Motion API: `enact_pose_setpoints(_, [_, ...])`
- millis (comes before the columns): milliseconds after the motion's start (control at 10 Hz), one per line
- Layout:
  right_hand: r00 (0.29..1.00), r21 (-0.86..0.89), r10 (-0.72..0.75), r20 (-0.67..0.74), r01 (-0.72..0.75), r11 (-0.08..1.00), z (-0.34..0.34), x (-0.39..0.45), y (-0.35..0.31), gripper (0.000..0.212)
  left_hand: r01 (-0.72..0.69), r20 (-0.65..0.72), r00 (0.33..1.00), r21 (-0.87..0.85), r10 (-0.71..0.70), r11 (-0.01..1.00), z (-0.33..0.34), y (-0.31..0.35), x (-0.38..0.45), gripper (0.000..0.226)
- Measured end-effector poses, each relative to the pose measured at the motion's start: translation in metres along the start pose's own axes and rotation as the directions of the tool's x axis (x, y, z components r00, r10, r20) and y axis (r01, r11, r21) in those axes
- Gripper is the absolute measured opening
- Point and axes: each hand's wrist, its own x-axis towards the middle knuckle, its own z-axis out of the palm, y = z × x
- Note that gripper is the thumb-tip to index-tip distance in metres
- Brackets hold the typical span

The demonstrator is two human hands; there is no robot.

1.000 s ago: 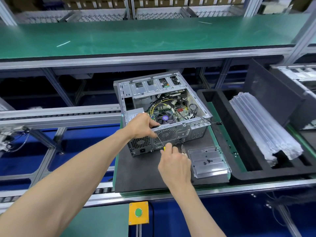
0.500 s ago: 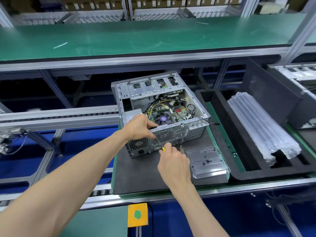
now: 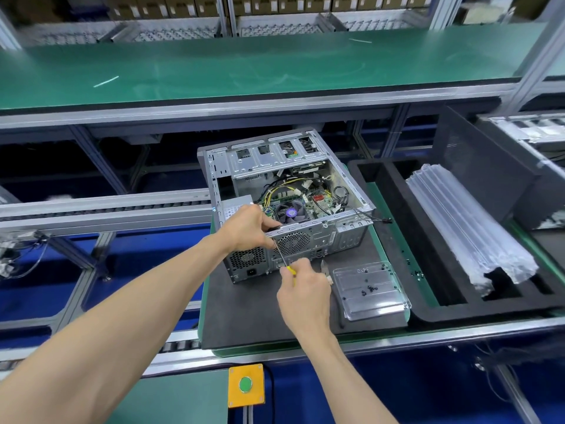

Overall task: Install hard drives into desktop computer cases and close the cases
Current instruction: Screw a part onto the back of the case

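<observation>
No brand or label can be read; raised letters on the clear plastic tray (image 3: 371,290) are too faint to make out. The open computer case (image 3: 290,206) lies on a dark mat (image 3: 244,316) on the tabletop, its side panel off, with fan and wiring exposed. The left hand (image 3: 249,226) has its grip on the case's near top edge. The right hand (image 3: 302,293) pinches a yellow-handled screwdriver (image 3: 282,258) whose tip meets the rear panel. Small black screws sit in the tray. A black foam bin (image 3: 428,304) to the right holds clear plastic sleeves (image 3: 467,231). No hard drive can be made out.
</observation>
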Motion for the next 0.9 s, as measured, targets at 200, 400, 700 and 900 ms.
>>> enact_pose_setpoints(200, [0.834, 0.616, 0.444, 0.328, -0.545, 0.568, -0.010, 0.006, -0.008, 0.020, 0.020, -0.005, 1.000, 0.012, -0.020, 1.000, 0.000, 0.001, -0.002, 0.054])
enact_pose_setpoints(400, [0.954, -0.365, -0.299, -0.032, 0.268, 0.892, -0.003, 0.000, 0.003, 0.018, 0.034, -0.005, 0.999, 0.003, -0.034, 0.999, 0.000, 0.001, 0.000, 0.055])
enact_pose_setpoints(700, [0.995, 0.125, 0.095, 0.041, -0.099, 0.987, -0.010, 0.005, 0.002, 0.019, 0.033, -0.004, 0.999, -0.012, -0.033, 0.999, 0.001, -0.001, 0.000, 0.054])
enact_pose_setpoints(900, [0.984, 0.205, 0.171, 0.044, -0.177, 0.963, -0.003, 0.003, -0.002, 0.016, 0.037, -0.003, 0.999, -0.009, -0.037, 0.999, 0.001, 0.000, 0.000, 0.055])
